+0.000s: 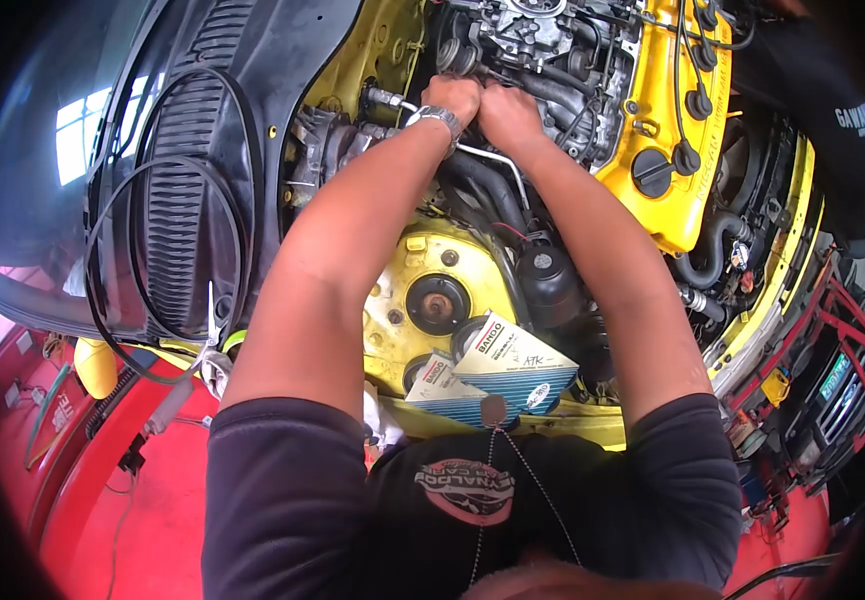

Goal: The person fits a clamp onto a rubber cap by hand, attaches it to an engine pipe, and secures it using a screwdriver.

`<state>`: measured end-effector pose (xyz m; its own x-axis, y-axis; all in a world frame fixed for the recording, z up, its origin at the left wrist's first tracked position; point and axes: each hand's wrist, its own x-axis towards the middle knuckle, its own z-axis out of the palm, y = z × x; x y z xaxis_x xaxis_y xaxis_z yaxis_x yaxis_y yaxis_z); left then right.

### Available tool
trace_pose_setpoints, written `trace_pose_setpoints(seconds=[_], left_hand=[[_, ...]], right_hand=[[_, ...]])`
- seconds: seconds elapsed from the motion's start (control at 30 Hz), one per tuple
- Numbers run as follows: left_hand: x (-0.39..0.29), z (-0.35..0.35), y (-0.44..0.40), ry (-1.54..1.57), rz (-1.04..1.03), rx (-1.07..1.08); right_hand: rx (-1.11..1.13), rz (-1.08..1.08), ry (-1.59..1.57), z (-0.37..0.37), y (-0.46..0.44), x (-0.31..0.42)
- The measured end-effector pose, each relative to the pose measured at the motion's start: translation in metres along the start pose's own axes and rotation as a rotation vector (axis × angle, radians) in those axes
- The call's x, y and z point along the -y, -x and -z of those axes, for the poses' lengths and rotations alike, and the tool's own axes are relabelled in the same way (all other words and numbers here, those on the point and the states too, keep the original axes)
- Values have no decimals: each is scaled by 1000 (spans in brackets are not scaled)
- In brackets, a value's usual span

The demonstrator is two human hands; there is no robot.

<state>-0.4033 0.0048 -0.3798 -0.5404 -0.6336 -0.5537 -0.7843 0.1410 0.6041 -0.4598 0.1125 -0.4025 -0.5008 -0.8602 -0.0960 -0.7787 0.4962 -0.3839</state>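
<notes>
Both arms reach deep into the engine bay of a yellow car. My left hand [451,96], with a metal watch [437,121] on its wrist, is closed beside a round metal part [455,56]. Right against it, my right hand [508,115] is also closed, next to the dark hoses [552,92] at the engine's side. What the fingers grip is hidden behind the knuckles. The yellow valve cover [674,130] with its black oil cap [652,173] lies to the right. Below the hands runs a thin metal pipe [500,160] above a thick black hose [482,185].
BANDO cardboard sleeves [512,365] rest on the yellow strut tower [392,300]. Black loops [197,165] lie over the cowl grille [190,210] at left. Another person's dark sleeve [832,110] is at upper right. A red frame [847,310] stands at right.
</notes>
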Motion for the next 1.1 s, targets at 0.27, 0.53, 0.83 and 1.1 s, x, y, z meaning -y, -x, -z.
trace_pose_setpoints(seconds=[0.27,0.53,0.83,1.1], left_hand=[[-6,-4,7,-46,63,16],[-6,-9,9,-94,65,14],[-10,-2,16,-81,-77,84],[-6,-6,13,-76,-112,-172]], right_hand=[[28,-80,-23,-10,-3,-6],[22,-84,33,-18,-4,-9],[-49,-84,17,-12,3,-9],[-153,-4,76,-16,7,-10]])
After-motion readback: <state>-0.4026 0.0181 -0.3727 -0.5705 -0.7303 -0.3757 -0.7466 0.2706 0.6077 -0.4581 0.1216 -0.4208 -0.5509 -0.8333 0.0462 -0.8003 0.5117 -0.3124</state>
